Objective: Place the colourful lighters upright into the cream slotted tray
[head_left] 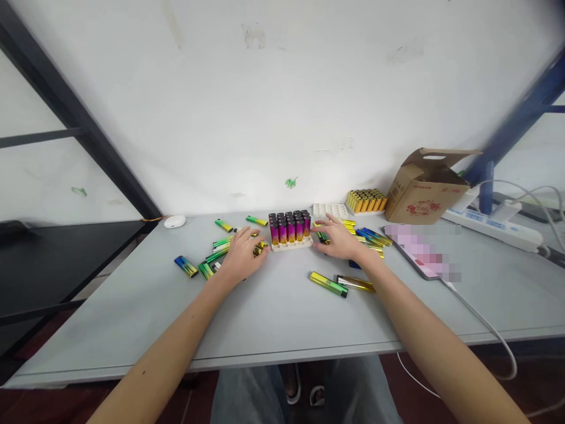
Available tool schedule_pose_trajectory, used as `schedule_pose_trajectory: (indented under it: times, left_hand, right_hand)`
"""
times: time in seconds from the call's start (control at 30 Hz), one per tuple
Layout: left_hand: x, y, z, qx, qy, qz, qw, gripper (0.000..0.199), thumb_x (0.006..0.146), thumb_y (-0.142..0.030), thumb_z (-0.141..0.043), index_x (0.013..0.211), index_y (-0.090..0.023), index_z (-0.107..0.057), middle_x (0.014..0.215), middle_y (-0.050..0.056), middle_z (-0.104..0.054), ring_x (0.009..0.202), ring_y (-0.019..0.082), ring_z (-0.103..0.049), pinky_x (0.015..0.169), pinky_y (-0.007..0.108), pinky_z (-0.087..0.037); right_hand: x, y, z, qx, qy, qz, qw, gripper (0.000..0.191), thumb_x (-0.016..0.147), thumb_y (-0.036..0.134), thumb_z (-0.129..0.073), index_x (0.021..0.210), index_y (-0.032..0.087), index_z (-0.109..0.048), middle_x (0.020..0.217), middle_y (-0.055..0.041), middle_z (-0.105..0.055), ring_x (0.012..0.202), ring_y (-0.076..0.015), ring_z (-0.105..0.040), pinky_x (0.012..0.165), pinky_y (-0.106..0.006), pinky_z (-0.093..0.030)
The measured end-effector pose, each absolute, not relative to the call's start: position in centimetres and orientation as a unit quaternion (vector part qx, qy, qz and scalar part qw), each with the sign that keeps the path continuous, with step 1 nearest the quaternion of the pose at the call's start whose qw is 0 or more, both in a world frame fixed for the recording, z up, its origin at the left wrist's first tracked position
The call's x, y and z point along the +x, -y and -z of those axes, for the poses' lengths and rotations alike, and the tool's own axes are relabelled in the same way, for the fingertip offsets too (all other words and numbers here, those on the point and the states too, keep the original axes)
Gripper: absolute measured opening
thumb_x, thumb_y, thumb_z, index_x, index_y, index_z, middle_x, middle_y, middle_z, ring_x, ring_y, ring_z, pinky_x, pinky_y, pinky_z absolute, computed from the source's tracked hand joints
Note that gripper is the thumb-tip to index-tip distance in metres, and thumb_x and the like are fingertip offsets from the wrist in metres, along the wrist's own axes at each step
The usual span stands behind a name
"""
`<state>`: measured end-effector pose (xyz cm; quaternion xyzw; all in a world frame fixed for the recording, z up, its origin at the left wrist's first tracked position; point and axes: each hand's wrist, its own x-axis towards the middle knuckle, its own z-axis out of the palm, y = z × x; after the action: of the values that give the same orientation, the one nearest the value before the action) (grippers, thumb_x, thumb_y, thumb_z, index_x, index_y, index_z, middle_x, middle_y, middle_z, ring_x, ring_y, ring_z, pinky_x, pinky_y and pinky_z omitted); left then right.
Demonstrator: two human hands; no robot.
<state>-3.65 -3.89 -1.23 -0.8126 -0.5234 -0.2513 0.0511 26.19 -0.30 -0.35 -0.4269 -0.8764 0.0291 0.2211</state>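
Two bare hands sit low over the pale grey worktop (282, 318), the left hand (242, 256) and the right hand (336, 240) both with fingers spread and curved downward, neither visibly pinching anything. The left fingertips are at or just above a gold-and-green lighter (260, 248), though contact is hard to tell, while the right fingertips reach toward a small green-and-gold lighter (323, 237) beside the holder. Nearest the body, a yellow-green lighter (329, 284) lies just beside a gold lighter (355, 284). More loose lighters with glossy metallic gradients lie to both sides, including a blue-and-gold one (186, 266) at far left. Between the hands stands a cream holder (291, 246) packed with upright lighters (289, 228) fading from dark tops through magenta to gold. Any writing on the lighters is too small to read. Behind it lie a white slotted tray (330, 211) and a tray of yellow-gold lighters (366, 201). To the right are a phone (417, 250) with its screen pixelated out, a cardboard box (426, 197) with an unreadable red print, and a white power strip (492, 228). A small white oval case (175, 221) sits at the far left against the white wall (282, 88).
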Motion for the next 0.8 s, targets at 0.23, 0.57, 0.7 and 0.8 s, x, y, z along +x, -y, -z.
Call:
schedule_pose_trajectory:
  times: [0.23, 0.57, 0.7, 0.8]
  left_hand:
    - [-3.0, 4.3, 0.8, -0.841, 0.466, 0.269, 0.055, 0.026, 0.088, -0.032, -0.052, 0.091, -0.023, -0.076, 0.107, 0.007, -0.069, 0.115, 0.027, -0.053, 0.101, 0.048, -0.045]
    - [-2.2, 5.2, 1.1, -0.862, 0.459, 0.209, 0.047, 0.03, 0.09, -0.032, -0.049, 0.105, -0.025, -0.075, 0.116, 0.007, -0.066, 0.123, 0.03, -0.048, 0.106, 0.051, -0.041]
    - [-2.3, 5.1, 0.9, -0.86, 0.468, 0.195, 0.05, 0.032, 0.092, -0.032, -0.047, 0.105, -0.025, -0.075, 0.111, 0.007, -0.067, 0.122, 0.031, -0.048, 0.104, 0.052, -0.042]
    - [-2.5, 5.0, 0.8, -0.864, 0.466, 0.186, 0.037, 0.032, 0.092, -0.034, -0.047, 0.107, -0.028, -0.074, 0.112, 0.006, -0.067, 0.122, 0.031, -0.049, 0.102, 0.052, -0.043]
  right_hand:
    - [26.2, 0.3, 0.6, -0.453, 0.858, -0.046, 0.238, 0.024, 0.078, 0.034, -0.067, 0.097, 0.022, -0.076, 0.124, -0.0102, -0.062, 0.134, -0.0322, -0.041, 0.111, -0.051, -0.033]
    - [25.5, 0.3, 0.7, -0.44, 0.863, -0.072, 0.237, 0.015, 0.078, 0.021, -0.065, 0.085, 0.025, -0.078, 0.128, -0.0087, -0.06, 0.137, -0.0332, -0.037, 0.107, -0.052, -0.037]
    - [25.3, 0.5, 0.6, -0.439, 0.864, -0.069, 0.236, 0.015, 0.079, 0.02, -0.063, 0.083, 0.024, -0.077, 0.124, -0.0074, -0.064, 0.138, -0.0316, -0.038, 0.11, -0.052, -0.034]
    - [25.2, 0.5, 0.6, -0.415, 0.877, -0.084, 0.226, 0.018, 0.082, 0.017, -0.058, 0.082, 0.023, -0.074, 0.098, -0.0038, -0.074, 0.129, -0.0288, -0.051, 0.115, -0.055, -0.025]
